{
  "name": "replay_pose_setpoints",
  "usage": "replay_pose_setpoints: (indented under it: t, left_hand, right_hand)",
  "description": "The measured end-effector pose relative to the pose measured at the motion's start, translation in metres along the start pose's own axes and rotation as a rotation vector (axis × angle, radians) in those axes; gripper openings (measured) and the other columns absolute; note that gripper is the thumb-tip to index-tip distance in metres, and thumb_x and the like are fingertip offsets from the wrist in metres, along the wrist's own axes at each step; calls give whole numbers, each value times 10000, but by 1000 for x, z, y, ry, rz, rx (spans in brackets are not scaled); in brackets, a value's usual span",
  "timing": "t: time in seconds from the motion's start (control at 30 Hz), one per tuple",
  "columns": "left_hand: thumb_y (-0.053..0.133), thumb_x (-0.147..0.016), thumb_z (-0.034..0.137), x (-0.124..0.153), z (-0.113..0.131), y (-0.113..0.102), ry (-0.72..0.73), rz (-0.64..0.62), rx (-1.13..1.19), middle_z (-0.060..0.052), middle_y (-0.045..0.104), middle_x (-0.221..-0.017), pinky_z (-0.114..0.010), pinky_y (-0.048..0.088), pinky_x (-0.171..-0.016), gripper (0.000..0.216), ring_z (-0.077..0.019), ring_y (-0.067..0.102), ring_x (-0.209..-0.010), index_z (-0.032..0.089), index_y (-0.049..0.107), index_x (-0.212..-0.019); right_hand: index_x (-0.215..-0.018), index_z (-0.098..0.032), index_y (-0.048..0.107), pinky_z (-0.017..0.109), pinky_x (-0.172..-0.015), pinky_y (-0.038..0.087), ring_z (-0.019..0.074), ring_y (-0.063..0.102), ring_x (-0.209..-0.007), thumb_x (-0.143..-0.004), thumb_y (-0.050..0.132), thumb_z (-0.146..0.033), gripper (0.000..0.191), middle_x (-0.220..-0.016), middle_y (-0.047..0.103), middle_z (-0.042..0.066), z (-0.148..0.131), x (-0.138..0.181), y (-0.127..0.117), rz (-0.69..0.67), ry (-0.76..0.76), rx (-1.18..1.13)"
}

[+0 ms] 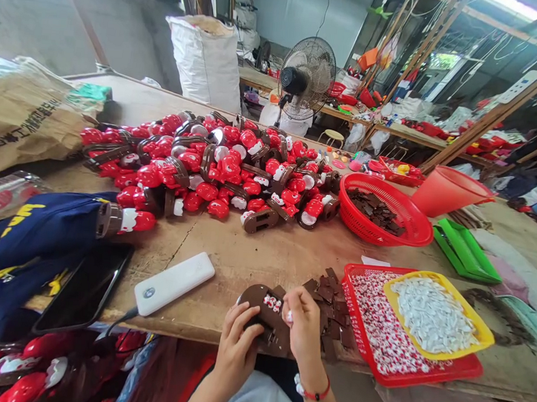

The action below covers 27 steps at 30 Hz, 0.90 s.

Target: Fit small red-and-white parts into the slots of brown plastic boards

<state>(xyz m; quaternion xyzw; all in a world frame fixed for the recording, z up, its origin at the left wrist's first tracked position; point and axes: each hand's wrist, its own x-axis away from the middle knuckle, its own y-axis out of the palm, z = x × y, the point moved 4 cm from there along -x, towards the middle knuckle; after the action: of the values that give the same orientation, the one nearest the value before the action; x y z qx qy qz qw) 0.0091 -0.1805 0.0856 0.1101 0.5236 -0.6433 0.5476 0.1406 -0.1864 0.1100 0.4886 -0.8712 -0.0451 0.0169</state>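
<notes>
A brown plastic toy base (262, 298) lies at the table's front edge, its recess filled with several small red-and-white pieces (272, 302). My left hand (238, 338) grips its left side, fingers curved over the top. Above its right side, my right hand (302, 321) is closed, with a small red-and-white piece (290, 317) showing at the fingers. Flat brown plastic pieces (332, 302) are heaped just right of that hand. Further right, a red tray (350, 276) holds many red-and-white pieces, and a yellow tray (485, 340) of white pieces rests on it.
Behind, a large pile of red-and-brown toys (216, 167) spreads across the table. A red basket (423, 238) holds brown pieces, beside a green tray (487, 272). To the left are a white power bank (175, 283), a black phone (83, 290) and dark blue cloth (43, 230).
</notes>
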Motion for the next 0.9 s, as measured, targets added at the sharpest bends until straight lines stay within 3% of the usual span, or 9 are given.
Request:
replay_pose_setpoints:
  t: [0.1, 0.23, 0.37, 0.57, 0.67, 0.8, 0.9]
  left_hand:
    - [396, -694, 13, 4, -4, 2, -12, 60, 22, -83, 576, -961, -400, 462, -809, 237, -202, 471, -1030, 179, 477, -844]
    - [452, -680, 30, 9, -6, 3, -10, 149, 92, -91, 563, -971, -425, 469, -796, 269, -209, 485, -1026, 181, 426, -901]
    - [457, -659, -5, 10, -4, 4, -14, 163, 126, -91, 559, -986, -442, 460, -801, 317, -210, 481, -1033, 184, 401, -907]
    - [433, -678, -2, 10, -5, 4, -17, 122, 98, -91, 571, -964, -439, 447, -806, 277, -204, 465, -1034, 178, 406, -887]
    - [442, -684, 13, 7, -6, 3, -2, 98, 57, -91, 578, -956, -425, 444, -805, 247, -211, 465, -1028, 175, 427, -870]
    - [455, -700, 45, 1, -6, 2, 46, 56, -35, -63, 586, -933, -390, 429, -805, 189, -211, 474, -1004, 205, 510, -783]
    - [492, -704, 70, -2, -10, 3, 60, 44, -38, -70, 588, -933, -386, 418, -802, 153, -224, 476, -1000, 207, 531, -759]
  right_hand:
    - [-617, -170, 502, 178, -476, 289, 67, 397, -485, -785, 459, -354, 253, -531, 464, -23, -4, 6, 11, -125, -163, 418]
    - [-556, -179, 461, 201, -499, 240, 91, 399, -514, -788, 479, -313, 269, -522, 453, -12, -9, 9, 25, -259, -355, 693]
    - [-588, -182, 447, 209, -497, 227, 99, 399, -515, -841, 390, -334, 301, -542, 455, -4, -12, 9, 26, -309, -434, 762]
    - [-571, -178, 439, 213, -500, 228, 101, 388, -531, -858, 300, -431, 407, -573, 438, 6, -7, 8, 20, -309, -394, 623]
    - [-514, -171, 371, 209, -488, 243, 89, 350, -499, -855, 255, -479, 474, -520, 380, -9, -1, 5, 13, -206, -341, 415]
    - [-462, -182, 241, 197, -401, 194, 66, 229, -408, -801, 238, -592, 533, -440, 253, -46, 8, -10, -18, 95, -176, 80]
    - [-472, -186, 253, 195, -395, 197, 65, 226, -405, -746, 306, -639, 532, -439, 251, -55, 3, -24, -64, 326, -117, 187]
